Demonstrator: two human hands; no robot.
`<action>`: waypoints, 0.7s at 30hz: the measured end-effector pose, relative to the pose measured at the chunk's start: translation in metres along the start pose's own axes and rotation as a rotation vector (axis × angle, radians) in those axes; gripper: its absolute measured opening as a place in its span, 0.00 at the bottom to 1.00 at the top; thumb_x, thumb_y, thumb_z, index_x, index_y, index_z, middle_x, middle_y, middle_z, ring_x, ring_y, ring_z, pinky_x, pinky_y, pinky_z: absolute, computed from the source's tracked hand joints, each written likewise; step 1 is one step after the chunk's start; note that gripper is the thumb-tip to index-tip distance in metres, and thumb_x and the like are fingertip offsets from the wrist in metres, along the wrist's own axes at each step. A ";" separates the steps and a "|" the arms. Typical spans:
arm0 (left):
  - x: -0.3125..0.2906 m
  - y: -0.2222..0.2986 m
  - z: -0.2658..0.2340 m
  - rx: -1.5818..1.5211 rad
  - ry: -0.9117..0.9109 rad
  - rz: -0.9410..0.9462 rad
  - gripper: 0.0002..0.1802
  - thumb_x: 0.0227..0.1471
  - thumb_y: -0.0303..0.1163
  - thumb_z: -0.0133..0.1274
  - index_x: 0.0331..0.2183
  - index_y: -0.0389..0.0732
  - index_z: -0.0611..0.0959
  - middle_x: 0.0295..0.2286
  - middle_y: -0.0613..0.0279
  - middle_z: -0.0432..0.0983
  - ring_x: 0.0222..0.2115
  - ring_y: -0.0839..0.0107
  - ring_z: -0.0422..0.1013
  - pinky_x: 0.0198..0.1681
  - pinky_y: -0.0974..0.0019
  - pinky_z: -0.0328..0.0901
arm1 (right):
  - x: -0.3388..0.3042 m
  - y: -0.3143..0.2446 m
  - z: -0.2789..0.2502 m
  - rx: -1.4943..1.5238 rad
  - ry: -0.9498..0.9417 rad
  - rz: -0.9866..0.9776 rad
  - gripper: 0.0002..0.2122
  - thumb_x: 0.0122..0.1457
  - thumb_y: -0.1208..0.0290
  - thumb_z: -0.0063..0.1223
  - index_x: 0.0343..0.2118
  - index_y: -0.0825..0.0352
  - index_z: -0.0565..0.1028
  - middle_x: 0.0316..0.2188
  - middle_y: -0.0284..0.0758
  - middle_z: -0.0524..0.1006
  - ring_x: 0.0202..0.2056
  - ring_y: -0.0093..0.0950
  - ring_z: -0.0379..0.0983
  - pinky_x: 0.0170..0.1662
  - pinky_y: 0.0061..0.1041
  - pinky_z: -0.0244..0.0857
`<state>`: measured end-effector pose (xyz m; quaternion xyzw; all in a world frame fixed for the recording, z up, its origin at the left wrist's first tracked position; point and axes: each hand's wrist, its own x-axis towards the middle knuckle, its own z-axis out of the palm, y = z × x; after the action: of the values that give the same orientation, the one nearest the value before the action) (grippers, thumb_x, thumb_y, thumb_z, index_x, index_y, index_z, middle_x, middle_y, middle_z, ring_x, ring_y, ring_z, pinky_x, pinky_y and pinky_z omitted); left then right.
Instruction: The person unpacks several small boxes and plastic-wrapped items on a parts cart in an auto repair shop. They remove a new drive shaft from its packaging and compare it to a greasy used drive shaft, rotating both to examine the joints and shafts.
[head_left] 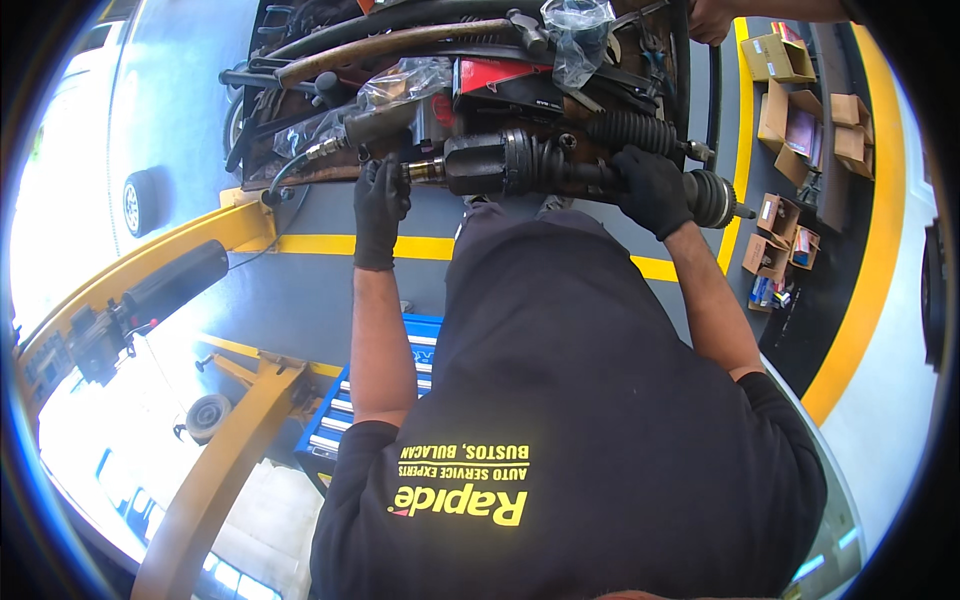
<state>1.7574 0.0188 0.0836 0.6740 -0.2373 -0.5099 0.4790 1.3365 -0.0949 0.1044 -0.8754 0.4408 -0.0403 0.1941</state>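
A drive axle [490,165] with ribbed black boots lies crosswise along the near edge of the cluttered workbench [310,172]. My right hand [652,190], in a black glove, is wrapped around its shaft, beside the outer joint [712,198]. At the opposite end, the bright splined stub [425,170] points toward my gloved left hand [380,205]. Those left fingers are curled in a pinch right by the stub's tip; what is between them is hidden. Behind the axle lie another ribbed boot [632,130] and an air hose fitting [325,148].
A wooden-handled hammer [400,48], pliers [652,50], plastic bags [580,40] and a red-black box [505,82] crowd the bench. Another person's hand [710,20] rests at its far right. Cardboard boxes [780,58] stand right; a yellow lift arm [215,480] and blue tool cart [345,400] stand left.
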 end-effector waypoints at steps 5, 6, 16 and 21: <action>0.005 -0.012 -0.002 -0.062 0.027 -0.008 0.12 0.72 0.39 0.52 0.34 0.46 0.79 0.21 0.72 0.70 0.17 0.82 0.64 0.19 0.74 0.56 | 0.000 -0.003 0.002 0.014 -0.002 0.037 0.13 0.51 0.69 0.68 0.40 0.60 0.80 0.37 0.36 0.79 0.40 0.42 0.80 0.43 0.43 0.73; 0.006 -0.015 -0.004 -0.046 0.023 -0.023 0.10 0.72 0.37 0.53 0.36 0.45 0.81 0.22 0.70 0.71 0.18 0.80 0.65 0.19 0.72 0.57 | -0.001 -0.003 0.002 0.008 -0.012 0.045 0.13 0.52 0.69 0.68 0.40 0.60 0.80 0.37 0.36 0.79 0.40 0.43 0.80 0.43 0.43 0.73; 0.022 -0.030 -0.012 0.842 0.096 0.900 0.06 0.67 0.29 0.58 0.41 0.37 0.86 0.24 0.54 0.71 0.23 0.58 0.69 0.27 0.55 0.62 | 0.019 -0.023 -0.007 0.051 -0.244 0.165 0.15 0.55 0.57 0.67 0.41 0.58 0.82 0.38 0.39 0.84 0.42 0.44 0.83 0.46 0.43 0.76; 0.024 -0.030 -0.011 0.885 0.126 0.885 0.07 0.67 0.30 0.58 0.41 0.38 0.86 0.23 0.52 0.72 0.23 0.54 0.69 0.27 0.53 0.62 | 0.029 -0.027 -0.002 0.026 -0.298 0.203 0.13 0.54 0.55 0.67 0.38 0.57 0.84 0.33 0.40 0.86 0.38 0.44 0.84 0.43 0.44 0.76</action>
<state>1.7712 0.0164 0.0462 0.6752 -0.6536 -0.0761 0.3334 1.3740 -0.1044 0.1130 -0.8201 0.4928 0.1041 0.2717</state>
